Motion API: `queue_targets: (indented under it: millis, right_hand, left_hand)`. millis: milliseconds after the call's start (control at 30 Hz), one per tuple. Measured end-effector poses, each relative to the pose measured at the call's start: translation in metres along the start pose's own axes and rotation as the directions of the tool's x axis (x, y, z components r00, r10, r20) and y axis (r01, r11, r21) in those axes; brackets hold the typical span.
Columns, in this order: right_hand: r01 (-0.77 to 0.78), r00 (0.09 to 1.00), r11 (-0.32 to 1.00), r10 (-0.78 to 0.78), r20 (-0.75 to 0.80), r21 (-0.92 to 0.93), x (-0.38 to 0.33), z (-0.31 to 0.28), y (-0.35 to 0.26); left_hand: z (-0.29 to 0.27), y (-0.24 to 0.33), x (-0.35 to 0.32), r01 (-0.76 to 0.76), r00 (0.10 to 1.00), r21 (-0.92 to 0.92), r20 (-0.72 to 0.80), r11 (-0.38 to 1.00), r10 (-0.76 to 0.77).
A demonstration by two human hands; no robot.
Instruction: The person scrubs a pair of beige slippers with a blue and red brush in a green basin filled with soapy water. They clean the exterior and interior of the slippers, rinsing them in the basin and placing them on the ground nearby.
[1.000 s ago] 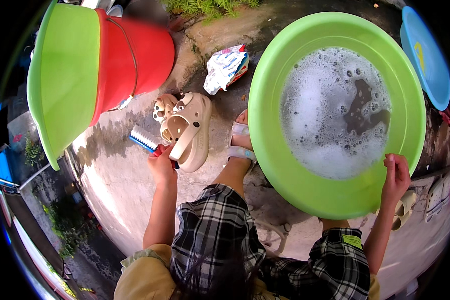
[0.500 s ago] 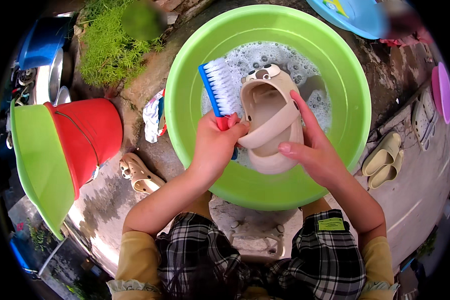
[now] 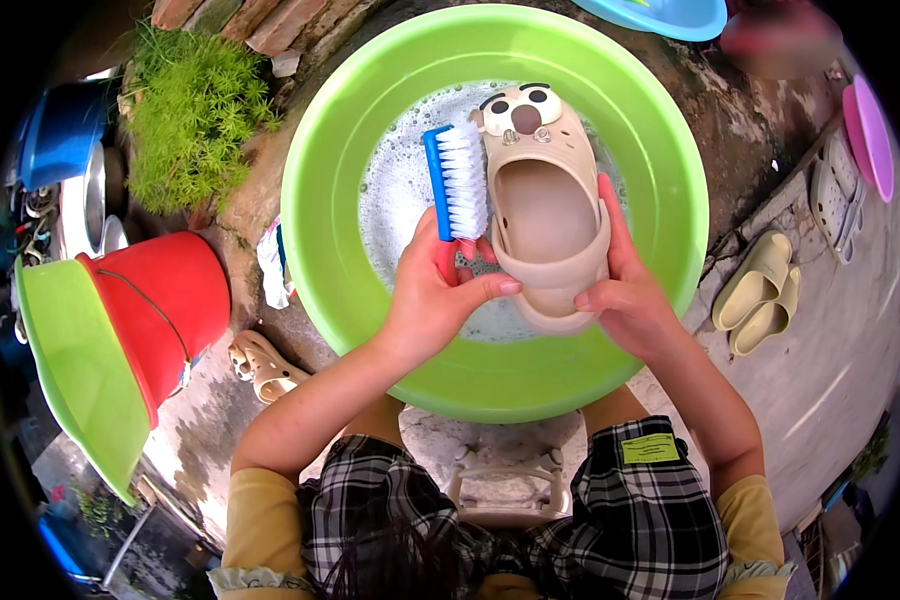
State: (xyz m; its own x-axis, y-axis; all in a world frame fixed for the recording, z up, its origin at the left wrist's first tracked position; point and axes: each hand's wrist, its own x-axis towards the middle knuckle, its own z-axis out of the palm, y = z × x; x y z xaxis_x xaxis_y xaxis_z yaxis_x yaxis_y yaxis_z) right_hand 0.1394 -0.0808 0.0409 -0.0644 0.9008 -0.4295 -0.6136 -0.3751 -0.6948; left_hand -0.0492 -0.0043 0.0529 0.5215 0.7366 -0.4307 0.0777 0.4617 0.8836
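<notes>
A beige clog (image 3: 545,215) with cartoon eyes and a nose on its toe lies opening-up, heel end gripped in the right hand (image 3: 625,300). A blue scrub brush (image 3: 455,180), white bristles against the clog's side, is held in the left hand (image 3: 435,295).

Both bare forearms come up from the lower edge and converge toward the middle. The left hand (image 3: 432,290) is closed in a fist-like grip, thumb stretched out to the right. The right hand (image 3: 625,290) is cupped, fingers curled inward, thumb pointing left.
</notes>
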Motion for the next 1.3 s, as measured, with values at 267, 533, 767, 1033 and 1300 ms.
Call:
queue_targets:
  millis: [267,533,767,1033,1300]
  right_hand:
    - [-0.091,0.996,0.976,0.086,0.035,0.199,0.006,-0.004,-0.001]
    - [-0.084,0.995,0.977,0.073,0.066,0.197,0.006,0.001,-0.002]
    - [-0.102,0.993,0.975,0.088,0.077,0.196,0.008,0.002,-0.001]
    - [-0.032,0.995,0.997,0.025,0.096,0.068,0.013,0.001,0.007]
    - [-0.106,0.994,0.881,0.087,-0.062,-0.462,0.044,-0.03,0.034]
  left_hand:
    - [0.002,0.015,0.012,0.08,0.996,0.053,-0.038,0.995,-0.078]
    - [-0.001,0.006,0.011,-0.038,0.997,0.062,-0.057,0.997,0.041]
    - [0.003,0.013,0.011,0.01,0.996,-0.038,-0.086,0.999,-0.013]
    - [-0.005,0.023,0.024,0.091,0.983,0.06,-0.167,0.994,-0.079]
    - [-0.028,-0.049,0.084,0.041,0.965,0.261,-0.26,0.964,0.029]
